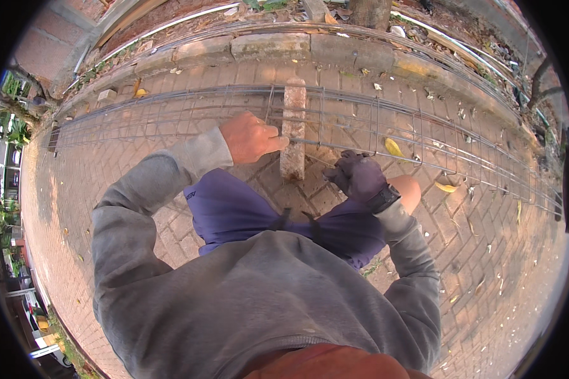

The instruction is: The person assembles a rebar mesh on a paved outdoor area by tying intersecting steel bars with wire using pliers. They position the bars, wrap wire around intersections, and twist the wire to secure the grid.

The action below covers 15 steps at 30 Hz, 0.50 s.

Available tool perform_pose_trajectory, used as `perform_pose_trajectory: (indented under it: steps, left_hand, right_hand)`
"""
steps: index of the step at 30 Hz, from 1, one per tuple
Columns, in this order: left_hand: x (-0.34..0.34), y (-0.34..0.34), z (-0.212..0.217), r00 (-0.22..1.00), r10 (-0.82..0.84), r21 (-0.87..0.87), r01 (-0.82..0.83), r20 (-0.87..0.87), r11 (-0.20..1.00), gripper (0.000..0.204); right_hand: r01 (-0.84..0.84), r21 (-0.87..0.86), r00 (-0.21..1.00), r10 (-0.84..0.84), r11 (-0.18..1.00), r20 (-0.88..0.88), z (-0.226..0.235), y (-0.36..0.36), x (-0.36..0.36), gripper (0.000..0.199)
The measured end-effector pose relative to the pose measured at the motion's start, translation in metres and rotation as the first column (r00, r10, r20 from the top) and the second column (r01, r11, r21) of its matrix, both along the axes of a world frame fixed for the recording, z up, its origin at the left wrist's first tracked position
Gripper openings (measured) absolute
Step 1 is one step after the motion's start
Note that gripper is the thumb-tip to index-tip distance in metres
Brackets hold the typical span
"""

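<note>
A long cage of steel reinforcing bars (354,101) runs across in front of me, with square stirrups along it. It passes over a rough, pale-stained block (294,101) set crosswise near the middle. My bare left hand (251,138) is closed in a pinch at the near bar, just left of the block; what its fingertips hold is too small to make out. Right of the block, my right hand (358,178) wears a dark glove, its fingers curled together. A thin wire (316,158) stretches from beside the block to that glove, below the near bar.
Herringbone brick paving (474,252) lies under the cage and around me. Behind the cage runs a stone kerb (270,47), with long rods and litter beyond it. Yellow leaves (393,147) are scattered on the right. A small block (107,95) rests at the far left.
</note>
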<state>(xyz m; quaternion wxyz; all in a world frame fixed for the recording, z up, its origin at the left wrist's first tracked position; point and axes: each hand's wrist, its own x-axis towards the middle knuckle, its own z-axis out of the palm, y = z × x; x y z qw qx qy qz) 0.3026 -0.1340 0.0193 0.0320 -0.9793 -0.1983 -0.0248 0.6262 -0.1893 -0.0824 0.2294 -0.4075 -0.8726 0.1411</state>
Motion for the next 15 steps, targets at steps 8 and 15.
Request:
perform_pose_trajectory:
  steps: [8,15]
  left_hand:
    - [0.065,0.058,0.049,0.995,-0.099,0.203,0.091,0.031,0.975,0.037]
    - [0.092,0.093,0.102,0.979,0.044,0.063,-0.033,-0.198,0.997,0.028]
  right_hand:
    - [-0.254,-0.536,0.505,-0.362,0.805,-0.783,0.041,0.046,-0.008,0.028]
    - [0.07,-0.094,0.738,-0.115,0.993,-0.665,0.079,0.076,0.019,0.014]
